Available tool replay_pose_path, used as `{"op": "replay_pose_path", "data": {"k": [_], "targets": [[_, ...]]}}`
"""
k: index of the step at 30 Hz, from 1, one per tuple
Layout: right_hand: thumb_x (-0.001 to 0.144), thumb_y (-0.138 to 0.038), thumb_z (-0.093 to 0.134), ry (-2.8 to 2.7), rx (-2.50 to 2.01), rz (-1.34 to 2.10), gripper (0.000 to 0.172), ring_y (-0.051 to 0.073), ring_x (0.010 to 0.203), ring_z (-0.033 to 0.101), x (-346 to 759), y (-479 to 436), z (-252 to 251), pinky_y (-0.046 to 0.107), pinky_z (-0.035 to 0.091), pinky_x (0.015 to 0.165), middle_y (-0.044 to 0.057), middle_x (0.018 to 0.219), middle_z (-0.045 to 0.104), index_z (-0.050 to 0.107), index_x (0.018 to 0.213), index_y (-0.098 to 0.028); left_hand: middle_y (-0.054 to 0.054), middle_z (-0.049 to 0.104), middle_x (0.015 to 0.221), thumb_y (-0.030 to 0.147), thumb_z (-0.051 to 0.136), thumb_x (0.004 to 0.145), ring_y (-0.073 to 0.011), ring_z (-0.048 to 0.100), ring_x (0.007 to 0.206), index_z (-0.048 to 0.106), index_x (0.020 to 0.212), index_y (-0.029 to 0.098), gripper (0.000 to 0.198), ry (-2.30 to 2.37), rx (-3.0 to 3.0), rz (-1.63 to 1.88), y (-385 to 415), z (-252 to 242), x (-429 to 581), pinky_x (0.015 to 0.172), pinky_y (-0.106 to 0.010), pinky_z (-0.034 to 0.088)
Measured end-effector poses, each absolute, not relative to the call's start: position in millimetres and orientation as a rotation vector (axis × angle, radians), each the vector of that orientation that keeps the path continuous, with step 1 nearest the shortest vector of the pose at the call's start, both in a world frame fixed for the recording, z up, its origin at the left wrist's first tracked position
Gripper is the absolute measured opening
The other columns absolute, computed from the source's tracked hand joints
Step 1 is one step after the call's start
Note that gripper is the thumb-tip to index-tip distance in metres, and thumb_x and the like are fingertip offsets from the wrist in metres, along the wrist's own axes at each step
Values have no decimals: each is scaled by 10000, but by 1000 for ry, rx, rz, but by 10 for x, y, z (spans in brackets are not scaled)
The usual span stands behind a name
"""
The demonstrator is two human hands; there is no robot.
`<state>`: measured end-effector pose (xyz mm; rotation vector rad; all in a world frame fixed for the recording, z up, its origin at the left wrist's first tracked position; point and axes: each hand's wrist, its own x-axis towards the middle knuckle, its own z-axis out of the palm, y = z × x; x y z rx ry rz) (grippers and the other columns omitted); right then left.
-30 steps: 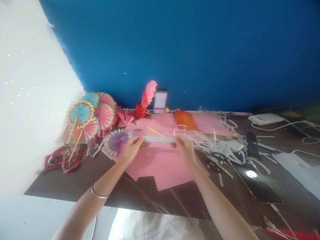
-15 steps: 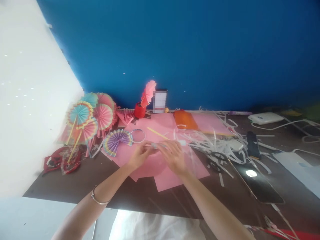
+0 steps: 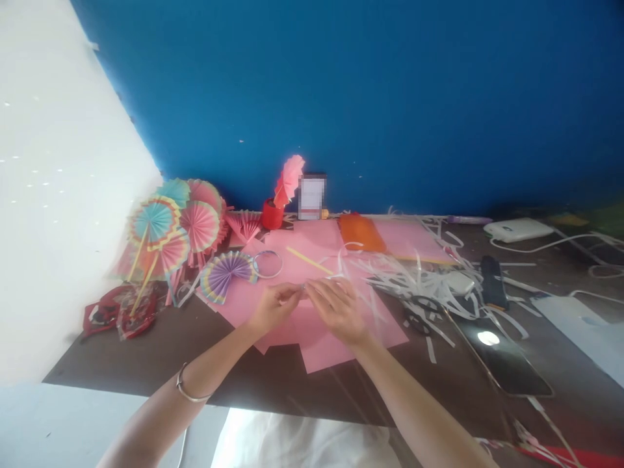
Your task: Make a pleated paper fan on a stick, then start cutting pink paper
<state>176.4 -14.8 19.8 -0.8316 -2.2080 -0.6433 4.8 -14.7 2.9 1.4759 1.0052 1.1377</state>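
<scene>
My left hand (image 3: 277, 307) is closed in a pinch over the pink paper sheets (image 3: 280, 335). Its fingertips meet those of my right hand (image 3: 337, 311), whose fingers are bent and pressed together. Between them shows a tiny pale bit, mostly hidden and too small to name. A thin yellow stick (image 3: 309, 260) lies on the paper just beyond the fingers. To the left of them are a purple pleated paper fan (image 3: 229, 274) and a roll of tape (image 3: 268, 263), seen as a ring.
Finished paper fans (image 3: 155, 224) crowd the left side, above red packaging (image 3: 117, 312). A red cup (image 3: 272, 214) holds a pink fan by the blue wall. White paper strips (image 3: 414, 279), scissors (image 3: 418, 315) and a phone (image 3: 509, 357) with a cable lie to the right.
Both hands have dropped slightly toward me, and their fingertips have drawn closer together. The pale bit between them shows less than before. Objects on the table stay put.
</scene>
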Motion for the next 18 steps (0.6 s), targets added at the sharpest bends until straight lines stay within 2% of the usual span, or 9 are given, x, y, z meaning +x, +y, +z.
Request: {"op": "replay_pose_path", "data": {"k": [15, 18], "targets": [[902, -167, 442, -2264, -913, -515, 196, 133, 776, 624, 1746, -150, 212, 331, 365, 892, 22, 921, 704, 600, 1005, -220, -49, 701, 813, 276, 566, 771, -194, 670, 794, 672, 809, 173, 152, 1064, 1508, 1172, -188, 90, 67, 750, -281, 521], [901, -141, 434, -2294, -881, -503, 213, 143, 825, 624, 1755, -153, 243, 336, 369, 882, 30, 959, 699, 599, 1013, -216, -56, 701, 846, 291, 559, 780, -207, 672, 823, 668, 847, 174, 173, 1058, 1503, 1165, -189, 87, 66, 737, -283, 524]]}}
